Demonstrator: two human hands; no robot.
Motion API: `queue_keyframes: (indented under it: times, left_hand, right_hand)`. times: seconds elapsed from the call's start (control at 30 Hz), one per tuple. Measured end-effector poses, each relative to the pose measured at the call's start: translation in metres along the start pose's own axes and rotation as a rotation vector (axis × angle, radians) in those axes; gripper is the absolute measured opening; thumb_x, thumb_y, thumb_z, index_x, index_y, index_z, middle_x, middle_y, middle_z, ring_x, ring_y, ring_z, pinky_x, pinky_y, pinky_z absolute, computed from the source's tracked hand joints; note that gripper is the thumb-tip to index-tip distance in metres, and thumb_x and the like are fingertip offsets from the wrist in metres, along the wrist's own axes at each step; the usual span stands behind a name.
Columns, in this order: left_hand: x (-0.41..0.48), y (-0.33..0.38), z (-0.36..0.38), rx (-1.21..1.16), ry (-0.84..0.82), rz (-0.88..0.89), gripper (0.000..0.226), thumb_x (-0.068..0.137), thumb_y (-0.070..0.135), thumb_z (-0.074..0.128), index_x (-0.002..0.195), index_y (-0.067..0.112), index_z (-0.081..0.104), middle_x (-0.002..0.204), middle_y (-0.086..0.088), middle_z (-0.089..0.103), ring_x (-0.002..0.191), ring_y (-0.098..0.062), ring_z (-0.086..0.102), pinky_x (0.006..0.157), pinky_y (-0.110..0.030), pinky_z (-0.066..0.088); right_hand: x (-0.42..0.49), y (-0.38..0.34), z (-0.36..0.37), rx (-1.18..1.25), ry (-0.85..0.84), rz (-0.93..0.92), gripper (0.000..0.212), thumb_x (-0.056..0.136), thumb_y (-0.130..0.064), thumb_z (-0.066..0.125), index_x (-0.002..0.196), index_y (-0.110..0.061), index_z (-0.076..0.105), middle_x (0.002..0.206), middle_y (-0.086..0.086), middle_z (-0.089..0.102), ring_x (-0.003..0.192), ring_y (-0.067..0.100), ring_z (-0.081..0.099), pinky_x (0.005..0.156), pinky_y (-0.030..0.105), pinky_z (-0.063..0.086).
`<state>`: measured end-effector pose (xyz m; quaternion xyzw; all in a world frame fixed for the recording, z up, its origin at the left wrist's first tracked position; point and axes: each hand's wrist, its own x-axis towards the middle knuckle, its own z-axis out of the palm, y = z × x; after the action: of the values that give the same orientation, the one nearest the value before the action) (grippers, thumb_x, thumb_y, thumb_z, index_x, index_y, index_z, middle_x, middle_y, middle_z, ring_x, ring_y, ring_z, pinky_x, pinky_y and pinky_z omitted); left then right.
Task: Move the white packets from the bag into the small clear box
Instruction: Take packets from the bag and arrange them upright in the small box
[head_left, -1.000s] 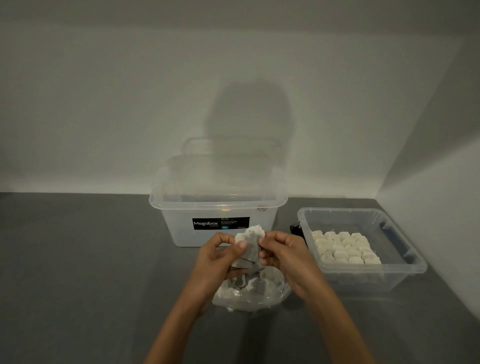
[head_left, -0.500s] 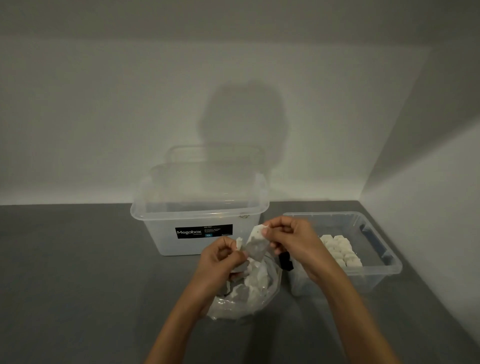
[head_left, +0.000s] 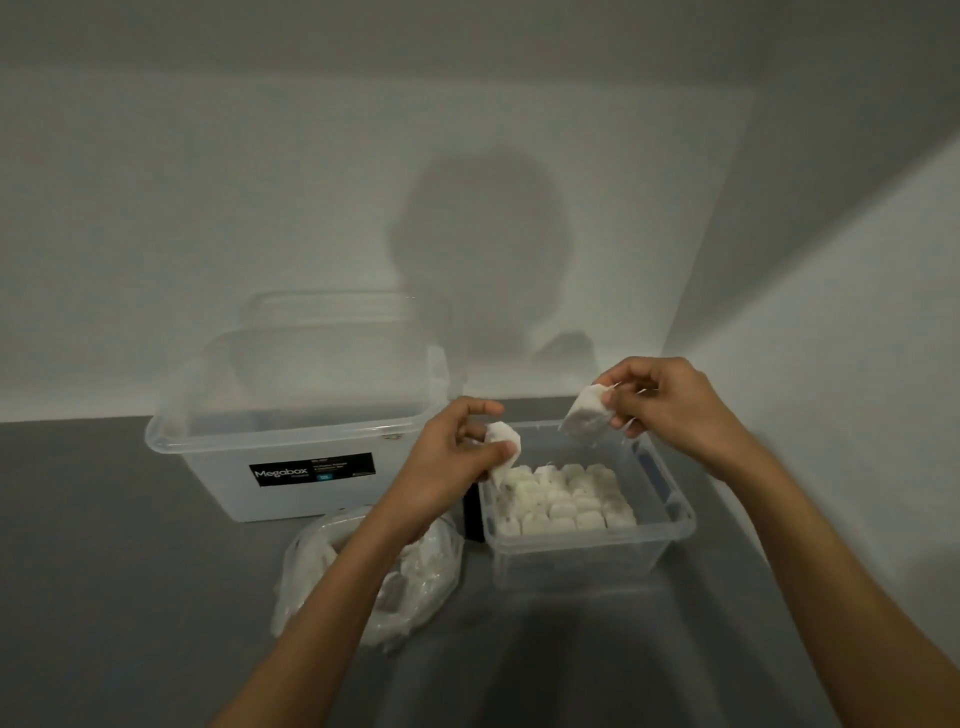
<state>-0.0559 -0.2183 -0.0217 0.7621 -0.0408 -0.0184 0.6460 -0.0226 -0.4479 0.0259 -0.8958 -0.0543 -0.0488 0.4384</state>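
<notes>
Head view: left hand (head_left: 452, 457) pinches a white packet (head_left: 503, 441) over the rim of the small clear box (head_left: 587, 540); right hand (head_left: 670, 410) pinches a second packet (head_left: 584, 418) above it. Both seem light and soft, best held by a corner.

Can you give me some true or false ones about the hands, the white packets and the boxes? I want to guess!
1. Each hand holds a white packet. True: the left hand pinches one packet, and the right hand pinches the other packet.
2. The small clear box is empty. False: rows of packets lie in it.
3. The bag lies left of the small clear box. True.
4. The big box has a red label. False: its label is black and reads Megabox.
</notes>
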Motion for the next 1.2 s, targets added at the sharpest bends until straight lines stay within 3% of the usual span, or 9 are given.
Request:
queue_keyframes:
  times: [0.1, 0.3, 0.43, 0.57, 0.73, 0.93, 1.07, 1.13, 1.2]
  left_hand:
    - [0.022, 0.001, 0.022, 0.190, -0.055, 0.083, 0.007, 0.085, 0.017, 0.069, 0.092, 0.017, 0.069, 0.086, 0.003, 0.067, 0.080, -0.010, 0.063, 0.080, -0.030, 0.055]
    - [0.063, -0.027, 0.074, 0.468, -0.192, 0.086, 0.015, 0.083, 0.027, 0.071, 0.085, 0.012, 0.071, 0.083, 0.000, 0.072, 0.078, -0.012, 0.066, 0.078, -0.032, 0.055]
    - [0.083, -0.052, 0.110, 0.638, -0.347, -0.002, 0.013, 0.086, 0.024, 0.068, 0.092, 0.012, 0.071, 0.090, -0.008, 0.073, 0.080, -0.017, 0.068, 0.076, -0.028, 0.052]
    - [0.094, -0.076, 0.134, 0.659, -0.466, -0.158, 0.019, 0.088, 0.016, 0.067, 0.103, 0.005, 0.068, 0.091, -0.010, 0.070, 0.064, -0.009, 0.065, 0.056, -0.011, 0.050]
    - [0.102, -0.100, 0.145, 0.823, -0.494, -0.178, 0.021, 0.087, 0.011, 0.067, 0.106, 0.003, 0.068, 0.096, -0.017, 0.070, 0.055, -0.005, 0.056, 0.057, -0.015, 0.049]
    - [0.104, -0.101, 0.155, 1.042, -0.397, -0.102, 0.022, 0.080, 0.019, 0.074, 0.099, 0.010, 0.067, 0.098, -0.007, 0.070, 0.082, -0.020, 0.069, 0.081, -0.031, 0.055]
    - [0.105, -0.101, 0.153, 1.064, -0.393, -0.122, 0.030, 0.077, 0.022, 0.077, 0.104, 0.013, 0.064, 0.104, -0.006, 0.070, 0.091, -0.022, 0.067, 0.088, -0.034, 0.053]
    - [0.105, -0.102, 0.148, 1.042, -0.395, -0.120, 0.036, 0.075, 0.018, 0.078, 0.108, 0.012, 0.064, 0.106, -0.005, 0.069, 0.094, -0.022, 0.066, 0.089, -0.034, 0.053]
    - [0.105, -0.099, 0.141, 1.015, -0.404, -0.100, 0.031, 0.073, 0.015, 0.079, 0.101, 0.014, 0.066, 0.104, -0.005, 0.069, 0.095, -0.022, 0.065, 0.088, -0.034, 0.053]
  right_hand:
    - [0.011, 0.019, -0.008, -0.177, -0.027, -0.038, 0.014, 0.090, -0.006, 0.060, 0.091, -0.016, 0.070, 0.075, 0.004, 0.070, 0.061, 0.011, 0.067, 0.053, 0.014, 0.053]
    - [0.024, 0.056, -0.006, -0.407, -0.125, -0.095, 0.018, 0.087, -0.005, 0.056, 0.091, -0.014, 0.071, 0.082, 0.004, 0.071, 0.070, 0.013, 0.068, 0.072, 0.024, 0.054]
    - [0.028, 0.072, -0.004, -0.424, -0.162, -0.096, 0.022, 0.087, -0.005, 0.054, 0.098, -0.010, 0.072, 0.097, 0.008, 0.070, 0.081, 0.015, 0.062, 0.074, 0.021, 0.048]
    - [0.030, 0.085, -0.007, -0.402, -0.189, -0.081, 0.021, 0.089, -0.005, 0.053, 0.100, -0.009, 0.071, 0.097, 0.008, 0.068, 0.082, 0.015, 0.062, 0.075, 0.024, 0.050]
    - [0.035, 0.092, -0.009, -0.417, -0.244, -0.072, 0.020, 0.091, -0.004, 0.052, 0.099, -0.009, 0.069, 0.092, 0.006, 0.061, 0.078, 0.015, 0.060, 0.071, 0.022, 0.046]
    - [0.039, 0.090, 0.004, -0.509, -0.395, -0.086, 0.021, 0.089, 0.002, 0.050, 0.096, -0.005, 0.068, 0.104, 0.012, 0.064, 0.088, 0.023, 0.062, 0.071, 0.024, 0.044]
    - [0.040, 0.086, 0.019, -0.603, -0.520, -0.074, 0.020, 0.090, 0.004, 0.050, 0.101, 0.001, 0.067, 0.108, 0.014, 0.064, 0.095, 0.025, 0.061, 0.077, 0.026, 0.048]
    - [0.039, 0.086, 0.027, -0.676, -0.603, -0.034, 0.019, 0.089, 0.006, 0.051, 0.101, 0.003, 0.066, 0.105, 0.017, 0.065, 0.083, 0.024, 0.060, 0.069, 0.027, 0.048]
    - [0.038, 0.085, 0.034, -0.753, -0.678, 0.012, 0.016, 0.087, 0.009, 0.053, 0.096, 0.000, 0.062, 0.099, 0.016, 0.063, 0.076, 0.023, 0.058, 0.058, 0.025, 0.045]
